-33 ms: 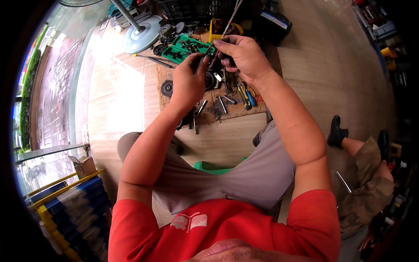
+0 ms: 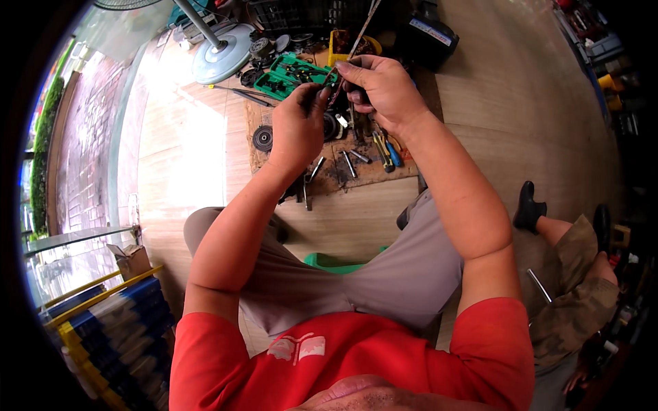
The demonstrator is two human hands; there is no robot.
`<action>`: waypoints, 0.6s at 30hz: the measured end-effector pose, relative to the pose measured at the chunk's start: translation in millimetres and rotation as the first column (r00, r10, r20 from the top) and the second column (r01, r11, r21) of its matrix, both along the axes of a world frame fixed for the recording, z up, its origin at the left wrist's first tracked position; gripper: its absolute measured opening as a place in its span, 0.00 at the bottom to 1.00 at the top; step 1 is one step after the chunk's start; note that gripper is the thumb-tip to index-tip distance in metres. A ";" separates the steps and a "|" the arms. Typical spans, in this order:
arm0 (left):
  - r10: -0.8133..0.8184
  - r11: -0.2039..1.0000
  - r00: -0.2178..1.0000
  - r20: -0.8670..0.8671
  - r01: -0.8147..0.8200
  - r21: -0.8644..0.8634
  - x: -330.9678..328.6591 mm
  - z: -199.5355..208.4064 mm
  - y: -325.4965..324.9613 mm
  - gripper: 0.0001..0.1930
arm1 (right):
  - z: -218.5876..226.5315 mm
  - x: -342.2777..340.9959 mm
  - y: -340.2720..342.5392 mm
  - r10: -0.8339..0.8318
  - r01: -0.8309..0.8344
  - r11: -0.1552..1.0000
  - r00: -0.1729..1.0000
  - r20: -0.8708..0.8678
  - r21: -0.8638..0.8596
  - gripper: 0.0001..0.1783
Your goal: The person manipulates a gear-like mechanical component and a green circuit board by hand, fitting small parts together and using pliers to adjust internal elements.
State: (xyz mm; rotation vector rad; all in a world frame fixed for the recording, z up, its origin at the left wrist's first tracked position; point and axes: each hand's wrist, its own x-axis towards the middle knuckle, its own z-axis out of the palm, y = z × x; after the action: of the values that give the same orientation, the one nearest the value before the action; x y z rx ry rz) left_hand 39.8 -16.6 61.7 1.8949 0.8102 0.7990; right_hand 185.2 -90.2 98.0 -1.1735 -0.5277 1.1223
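My two hands are raised together above a cardboard mat strewn with tools. My right hand pinches a thin metal rod that runs up and away toward the top of the view. My left hand is closed, its fingertips gripping a small dark part at the rod's lower end, right against my right thumb. The part's shape is mostly hidden by my fingers. Both hands are smeared with dark grime.
On the mat lie screwdrivers, metal bits and a black wheel. Behind stand a green tool case, a round fan base and a black box. Another person's leg and black shoe are at right. Blue-yellow stacks fill the lower left.
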 end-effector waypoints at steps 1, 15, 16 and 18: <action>-0.007 0.996 1.000 -0.005 0.008 0.091 0.3 3.4 -1.2 0.09 | -1.0 0.0 -0.7 -0.022 0.022 1.000 0.999 -0.024 0.014 0.07; -0.093 0.954 0.988 0.126 0.125 -0.273 6.8 -3.7 6.5 0.11 | -12.8 11.3 4.3 0.007 0.001 0.998 0.992 -0.127 0.062 0.08; -0.110 0.871 0.982 0.153 0.170 -0.460 4.3 1.6 7.9 0.12 | -12.0 11.8 3.1 0.031 -0.018 0.997 0.983 -0.180 0.071 0.08; -0.128 0.786 0.955 0.267 0.262 -0.561 -0.8 6.8 7.4 0.12 | -8.8 8.1 1.4 0.083 -0.057 0.993 0.961 -0.263 0.103 0.09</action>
State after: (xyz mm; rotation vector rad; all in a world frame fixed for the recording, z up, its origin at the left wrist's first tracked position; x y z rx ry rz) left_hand 39.0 -9.2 68.4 1.2751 0.6165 0.5235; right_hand 193.3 -88.8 89.1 -0.9098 -0.4108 1.2800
